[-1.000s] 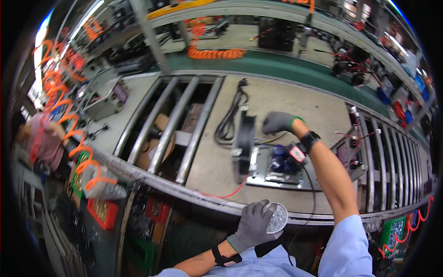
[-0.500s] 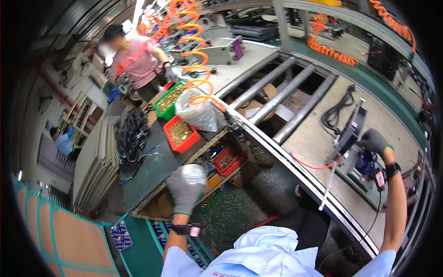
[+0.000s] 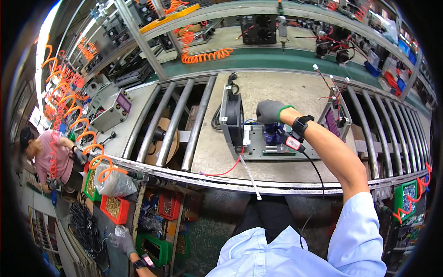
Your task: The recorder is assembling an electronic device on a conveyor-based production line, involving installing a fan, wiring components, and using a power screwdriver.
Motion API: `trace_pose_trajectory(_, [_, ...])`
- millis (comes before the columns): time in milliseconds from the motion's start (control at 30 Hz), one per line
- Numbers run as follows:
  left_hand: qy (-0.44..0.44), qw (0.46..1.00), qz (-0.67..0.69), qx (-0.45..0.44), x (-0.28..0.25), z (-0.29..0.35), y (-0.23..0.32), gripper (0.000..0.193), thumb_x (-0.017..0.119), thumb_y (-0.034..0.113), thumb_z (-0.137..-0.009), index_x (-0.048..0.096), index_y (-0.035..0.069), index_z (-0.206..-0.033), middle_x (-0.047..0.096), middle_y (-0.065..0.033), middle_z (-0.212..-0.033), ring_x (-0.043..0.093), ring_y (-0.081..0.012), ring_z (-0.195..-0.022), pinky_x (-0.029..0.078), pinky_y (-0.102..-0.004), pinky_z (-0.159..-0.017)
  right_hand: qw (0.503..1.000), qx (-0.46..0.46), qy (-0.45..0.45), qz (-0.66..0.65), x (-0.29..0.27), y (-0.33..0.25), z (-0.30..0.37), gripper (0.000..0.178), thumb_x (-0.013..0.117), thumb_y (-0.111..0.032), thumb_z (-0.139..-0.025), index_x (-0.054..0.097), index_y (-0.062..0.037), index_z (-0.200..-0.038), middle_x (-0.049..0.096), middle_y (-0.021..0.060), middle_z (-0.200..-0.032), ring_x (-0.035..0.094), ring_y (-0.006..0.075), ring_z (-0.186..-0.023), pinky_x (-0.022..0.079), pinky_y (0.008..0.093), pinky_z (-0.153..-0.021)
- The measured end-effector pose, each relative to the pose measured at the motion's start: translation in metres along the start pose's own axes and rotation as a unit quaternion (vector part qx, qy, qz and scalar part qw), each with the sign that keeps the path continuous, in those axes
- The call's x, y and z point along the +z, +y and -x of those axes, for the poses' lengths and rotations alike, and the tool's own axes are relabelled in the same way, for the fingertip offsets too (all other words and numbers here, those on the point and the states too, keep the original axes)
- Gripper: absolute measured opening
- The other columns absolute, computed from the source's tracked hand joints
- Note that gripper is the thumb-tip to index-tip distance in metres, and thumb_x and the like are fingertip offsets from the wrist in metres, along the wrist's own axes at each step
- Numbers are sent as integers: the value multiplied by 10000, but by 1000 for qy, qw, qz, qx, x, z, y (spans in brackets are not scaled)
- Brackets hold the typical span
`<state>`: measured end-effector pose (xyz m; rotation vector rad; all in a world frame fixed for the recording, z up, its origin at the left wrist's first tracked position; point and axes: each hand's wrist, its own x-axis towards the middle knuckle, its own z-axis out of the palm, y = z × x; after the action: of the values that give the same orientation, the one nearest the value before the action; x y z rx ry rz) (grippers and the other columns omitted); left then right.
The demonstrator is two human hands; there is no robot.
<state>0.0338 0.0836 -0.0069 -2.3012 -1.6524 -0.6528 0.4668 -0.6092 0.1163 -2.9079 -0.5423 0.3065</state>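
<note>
My right hand (image 3: pixel 273 112), in a grey glove, is closed above a metal chassis (image 3: pixel 295 153) on the bench. Its fingertips point down beside blue wires (image 3: pixel 250 122); whatever they pinch is hidden. Dark blue parts (image 3: pixel 273 134) sit just below this hand, on a circuit board. A black fan (image 3: pixel 235 119) stands upright at the chassis's left end. Low on the left, my gloved left hand (image 3: pixel 123 243) is closed at the side bench, near a red bin (image 3: pixel 121 212) of brass-coloured small parts. A shiny pale patch or piece shows at its fingers, too small to name.
Metal rollers (image 3: pixel 174 122) lie left of the worktop, and more rollers (image 3: pixel 384 134) lie right. A clear plastic bag (image 3: pixel 113 182) and a green bin (image 3: pixel 89 185) stand beside the red bin. Orange coiled hoses (image 3: pixel 69 115) hang at left. A person (image 3: pixel 54 154) in pink stands far left.
My view has swung right, toward the bench. My left hand is now lower and farther left, beside the side bench. My right hand stays over the chassis.
</note>
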Motion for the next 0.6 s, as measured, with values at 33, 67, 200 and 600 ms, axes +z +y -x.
trace_pose_trajectory(33, [53,998,-24,21,-13,10,6,845,777,458,-839,486,0,-1487,530,-247,-1493,482,-434,-1398,386,-513,-1183,1000,4,-1,-7,1,2,-1,303,699,-297,-830,812,-92,-1023,777,181,-1041,740,366,-982,574,451,-881])
trace_pose_trajectory(67, [105,994,-20,39,-25,24,21,798,762,418,-859,491,-8,-1477,533,-244,-1484,486,-433,-1390,387,-513,-1180,1000,-5,-4,-16,2,4,-3,298,696,-288,-823,811,-90,-1015,778,179,-1032,742,359,-965,572,452,-866])
trace_pose_trajectory(200, [70,902,345,249,-97,113,120,575,696,246,-919,539,-30,-1398,582,-223,-1386,531,-418,-1305,417,-505,-1139,998,-6,-52,-26,5,7,-18,305,702,-272,-814,808,-71,-1018,782,173,-1003,746,341,-935,573,437,-844])
trace_pose_trajectory(600, [-174,546,559,599,-219,366,407,352,695,164,-878,628,13,-1189,642,-188,-1188,625,-390,-1078,498,-500,-953,987,-108,-111,31,-1,-3,-28,298,658,-156,-799,785,-65,-1053,766,189,-1007,727,382,-917,558,468,-805])
